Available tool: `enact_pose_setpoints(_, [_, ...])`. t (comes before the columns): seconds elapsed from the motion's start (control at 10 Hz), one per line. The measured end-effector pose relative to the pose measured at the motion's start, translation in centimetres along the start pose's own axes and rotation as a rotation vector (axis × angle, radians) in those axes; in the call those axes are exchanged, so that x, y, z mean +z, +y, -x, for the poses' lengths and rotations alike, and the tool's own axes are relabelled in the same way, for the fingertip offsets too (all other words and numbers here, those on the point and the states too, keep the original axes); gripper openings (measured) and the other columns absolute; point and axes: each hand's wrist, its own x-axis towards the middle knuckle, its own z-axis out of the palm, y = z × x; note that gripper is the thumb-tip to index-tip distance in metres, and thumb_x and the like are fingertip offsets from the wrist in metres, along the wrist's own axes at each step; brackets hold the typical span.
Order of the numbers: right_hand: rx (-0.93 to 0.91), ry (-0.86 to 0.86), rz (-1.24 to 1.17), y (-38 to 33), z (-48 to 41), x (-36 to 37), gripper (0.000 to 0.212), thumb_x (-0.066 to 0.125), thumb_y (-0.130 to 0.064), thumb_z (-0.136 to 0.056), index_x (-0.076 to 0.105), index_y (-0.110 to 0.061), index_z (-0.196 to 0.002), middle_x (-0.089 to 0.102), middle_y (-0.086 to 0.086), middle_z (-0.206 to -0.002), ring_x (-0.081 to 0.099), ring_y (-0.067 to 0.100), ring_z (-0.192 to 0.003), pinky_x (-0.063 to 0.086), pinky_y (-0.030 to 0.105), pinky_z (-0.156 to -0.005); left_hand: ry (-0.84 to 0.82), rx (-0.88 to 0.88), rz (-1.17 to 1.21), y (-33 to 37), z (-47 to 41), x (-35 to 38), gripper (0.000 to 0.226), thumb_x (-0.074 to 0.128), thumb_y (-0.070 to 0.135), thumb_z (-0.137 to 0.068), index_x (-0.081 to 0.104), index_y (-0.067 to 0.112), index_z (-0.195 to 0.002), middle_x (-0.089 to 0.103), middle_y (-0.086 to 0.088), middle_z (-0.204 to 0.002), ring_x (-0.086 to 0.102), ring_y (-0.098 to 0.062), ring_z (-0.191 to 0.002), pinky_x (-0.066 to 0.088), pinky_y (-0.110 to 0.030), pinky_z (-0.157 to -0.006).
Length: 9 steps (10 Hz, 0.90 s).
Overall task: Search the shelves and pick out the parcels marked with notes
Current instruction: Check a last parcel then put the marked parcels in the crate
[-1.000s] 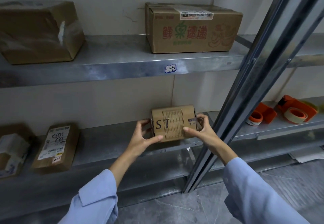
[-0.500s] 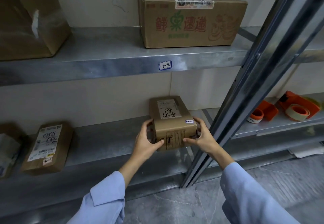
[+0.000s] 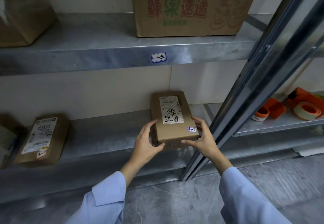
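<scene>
A small brown parcel (image 3: pixel 173 129) lies flat on the lower metal shelf (image 3: pixel 105 136), its white shipping label with black handwriting facing up. A small blue-edged note (image 3: pixel 192 129) sticks to its near right corner. My left hand (image 3: pixel 146 143) grips the parcel's left side, thumb on the front edge. My right hand (image 3: pixel 203 138) holds its right side, thumb along the front edge. A second flat parcel (image 3: pixel 43 139) with a handwritten label and a small sticker lies further left on the same shelf.
The upper shelf (image 3: pixel 105 55) carries a printed carton (image 3: pixel 191 8), a taped box (image 3: pixel 22 11) at the left and a tag (image 3: pixel 158 57) on its edge. A slanted steel upright (image 3: pixel 245 90) stands just right of my hands. Orange tape dispensers and rolls (image 3: pixel 298 109) lie right.
The parcel stood on edge with its printed side towards me; my hands have tipped it down flat onto the shelf, so the label and the note now face up. The view has moved closer.
</scene>
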Motion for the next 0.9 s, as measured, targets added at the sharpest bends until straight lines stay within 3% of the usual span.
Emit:
enact_pose_setpoints(0.3, [-0.013, -0.001, 0.076, -0.3, -0.1, -0.2, 0.101, 0.093, -0.024, -0.059, 0.035, -0.031, -0.141, 0.046, -0.007, -0.141, 0.042, 0.010, -0.132, 0.039, 0.042, -0.112, -0.017, 0.007, -0.139, 0.9, 0.2, -0.5, 0.089, 0.083, 0.022, -0.069, 0.037, 0.034, -0.144, 0.047, 0.007, -0.142, 0.046, -0.012, -0.129, 0.043, -0.039, -0.108])
enact_pose_setpoints(0.5, [-0.042, 0.018, 0.293, -1.4, 0.0, -0.2, 0.100, 0.091, -0.027, -0.063, 0.035, -0.024, -0.145, 0.044, 0.001, -0.143, 0.040, 0.019, -0.134, 0.035, 0.039, -0.113, -0.131, 0.063, -0.574, 1.7, 0.0, -4.0, 0.101, 0.078, 0.049, -0.073, 0.020, 0.032, -0.154, 0.029, 0.001, -0.157, 0.032, -0.022, -0.140, 0.032, -0.039, -0.112])
enact_pose_setpoints(0.7, [-0.020, 0.051, 0.498, -3.0, 1.5, 1.1, 0.103, 0.087, -0.041, -0.067, 0.029, -0.026, -0.151, 0.035, 0.007, -0.148, 0.038, 0.026, -0.135, 0.040, 0.049, -0.110, -0.043, 0.063, -0.807, 2.1, 2.5, -9.5, 0.087, 0.060, 0.057, -0.085, 0.016, 0.030, -0.155, 0.028, -0.001, -0.158, 0.026, -0.024, -0.143, 0.019, -0.035, -0.114])
enact_pose_setpoints(0.9, [-0.086, 0.121, 0.674, -7.9, 3.6, 3.7, 0.089, 0.071, -0.058, -0.078, 0.031, -0.027, -0.151, 0.028, 0.010, -0.153, 0.026, 0.029, -0.142, 0.034, 0.051, -0.111, 0.059, 0.065, -0.898, 3.7, 5.8, -15.4, 0.072, 0.046, 0.057, -0.094, 0.019, 0.030, -0.155, 0.023, 0.001, -0.161, 0.024, -0.023, -0.144, 0.017, -0.035, -0.114])
